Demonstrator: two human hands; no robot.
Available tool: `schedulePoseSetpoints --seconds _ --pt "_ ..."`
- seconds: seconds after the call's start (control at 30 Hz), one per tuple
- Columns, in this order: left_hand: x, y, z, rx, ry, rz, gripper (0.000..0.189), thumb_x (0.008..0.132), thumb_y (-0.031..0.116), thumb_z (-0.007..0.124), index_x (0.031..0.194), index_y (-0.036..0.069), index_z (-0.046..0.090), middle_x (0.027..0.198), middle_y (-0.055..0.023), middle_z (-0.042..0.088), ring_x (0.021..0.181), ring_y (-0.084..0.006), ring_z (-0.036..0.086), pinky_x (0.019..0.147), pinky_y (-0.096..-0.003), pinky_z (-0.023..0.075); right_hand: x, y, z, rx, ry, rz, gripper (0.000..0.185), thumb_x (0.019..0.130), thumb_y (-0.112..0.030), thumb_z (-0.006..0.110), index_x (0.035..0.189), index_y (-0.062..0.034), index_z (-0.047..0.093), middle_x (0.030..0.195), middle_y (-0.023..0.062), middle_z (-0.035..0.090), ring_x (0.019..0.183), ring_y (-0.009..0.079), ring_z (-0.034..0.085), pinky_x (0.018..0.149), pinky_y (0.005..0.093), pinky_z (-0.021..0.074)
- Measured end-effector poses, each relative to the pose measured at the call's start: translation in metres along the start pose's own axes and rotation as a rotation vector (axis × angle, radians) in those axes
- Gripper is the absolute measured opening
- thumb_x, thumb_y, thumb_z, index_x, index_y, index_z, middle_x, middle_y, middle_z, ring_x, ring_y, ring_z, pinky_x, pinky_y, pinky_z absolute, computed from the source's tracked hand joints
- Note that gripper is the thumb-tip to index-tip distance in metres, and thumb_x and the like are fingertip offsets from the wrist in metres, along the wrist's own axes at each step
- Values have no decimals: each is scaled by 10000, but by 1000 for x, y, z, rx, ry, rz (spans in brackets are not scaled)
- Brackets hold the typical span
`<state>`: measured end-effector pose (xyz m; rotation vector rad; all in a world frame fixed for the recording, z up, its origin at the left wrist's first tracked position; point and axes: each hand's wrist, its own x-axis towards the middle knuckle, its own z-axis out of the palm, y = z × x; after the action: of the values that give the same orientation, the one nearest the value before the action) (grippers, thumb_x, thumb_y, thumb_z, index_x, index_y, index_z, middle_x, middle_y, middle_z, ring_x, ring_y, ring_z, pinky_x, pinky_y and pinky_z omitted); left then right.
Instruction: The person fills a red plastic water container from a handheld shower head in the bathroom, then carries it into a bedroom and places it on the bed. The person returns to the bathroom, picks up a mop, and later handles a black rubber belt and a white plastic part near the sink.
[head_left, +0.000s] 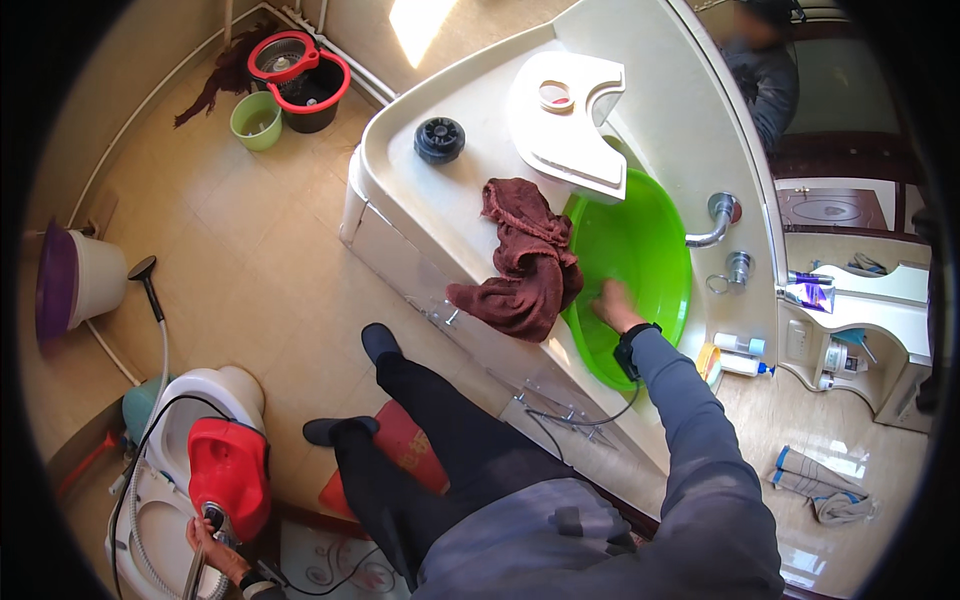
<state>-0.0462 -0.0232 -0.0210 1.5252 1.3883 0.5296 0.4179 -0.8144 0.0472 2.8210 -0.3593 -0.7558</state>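
My right hand (615, 306), motion-blurred, is inside a green plastic basin (645, 225) set in the washstand. Its fingers reach toward the inner wall, and I cannot tell whether they hold anything. At the lower left my left hand (210, 541) is closed around the chrome-and-black fitting (215, 517) at the end of a red plastic vessel (229, 465), held over white toilet ware. A maroon towel (525, 270) lies crumpled on the counter, touching the basin's left rim. Behind the towel are a white curved plastic piece with a round hole (544, 142) and a black ribbed cap (439, 140).
A chrome faucet (712, 225) projects toward the green basin. White toilet ware (169, 510) and a black shower head (146, 277) are at left. A black spin-mop bucket with red rim (311, 112) and a small green pail (256, 124) stand in the far corner.
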Motion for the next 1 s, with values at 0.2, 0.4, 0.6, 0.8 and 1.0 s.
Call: schedulePoseSetpoints --seconds 0.2,0.4,0.6,0.8,1.0 --pt "1 -3 -3 17 -22 12 285 1026 174 625 1218 -36 619 928 -64 624 846 -127 528 848 -266 447 -33 -53 -41 911 -205 -5 264 874 -44 674 1126 35 689 845 133 706 669 230 692 585 355 581" --pt "-2 -1 0 54 -2 6 296 1025 178 628 1230 -36 625 922 -55 621 846 -125 522 849 -262 444 -91 -73 -106 1110 -51 -25 192 941 -7 618 1104 65 693 897 99 707 694 158 688 598 283 579" --pt "-3 2 2 48 5 -16 303 1027 188 630 1235 -32 631 917 -52 618 845 -126 521 846 -260 439 -123 -73 -132 1156 27 -46 170 960 13 604 1075 59 721 906 96 717 691 148 693 599 267 580" --pt "-1 -3 -1 29 -11 8 295 1024 178 633 1234 -30 632 916 -47 614 847 -127 525 848 -260 439 -145 -91 -152 1083 91 -92 164 957 -5 613 1059 59 723 892 91 731 702 136 701 611 263 575" --pt "-10 15 12 19 38 -38 294 1023 179 631 1233 -27 623 908 -50 607 853 -126 524 858 -271 443 -155 -84 -145 1029 188 -170 160 954 -23 632 1061 44 731 889 88 740 705 136 701 617 252 558"
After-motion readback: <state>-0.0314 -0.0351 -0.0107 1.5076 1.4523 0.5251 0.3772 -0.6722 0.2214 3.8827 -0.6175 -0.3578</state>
